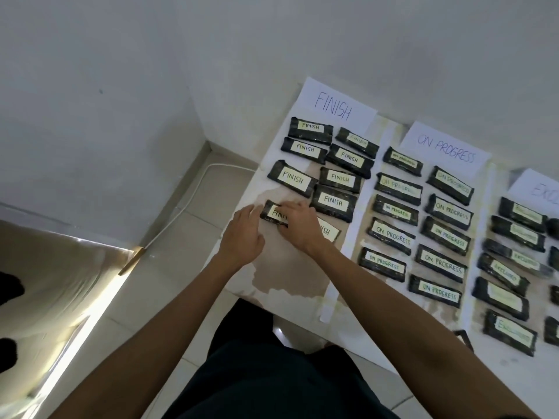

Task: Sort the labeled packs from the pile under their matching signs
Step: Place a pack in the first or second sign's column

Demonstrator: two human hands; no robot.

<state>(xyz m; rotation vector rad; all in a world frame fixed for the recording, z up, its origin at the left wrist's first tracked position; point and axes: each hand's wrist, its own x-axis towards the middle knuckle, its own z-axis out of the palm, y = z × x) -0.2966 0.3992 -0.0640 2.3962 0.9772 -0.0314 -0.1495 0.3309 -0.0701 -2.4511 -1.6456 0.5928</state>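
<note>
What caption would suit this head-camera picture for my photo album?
Right hand holds and left hand touches a FINISH pack in the column under the FINISH sign.

The FINISH sign (pixel 334 108) heads FINISH packs (pixel 293 178); the ON PROGRESS sign (pixel 446 149) heads ON PROGRESS packs (pixel 391 235); the rightmost packs (pixel 511 332) read EXCLUDED.

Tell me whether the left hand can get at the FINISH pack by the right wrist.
Probably not directly: the right hand, gripping another pack, lies between the left hand and that pack, covering part of it.
</note>
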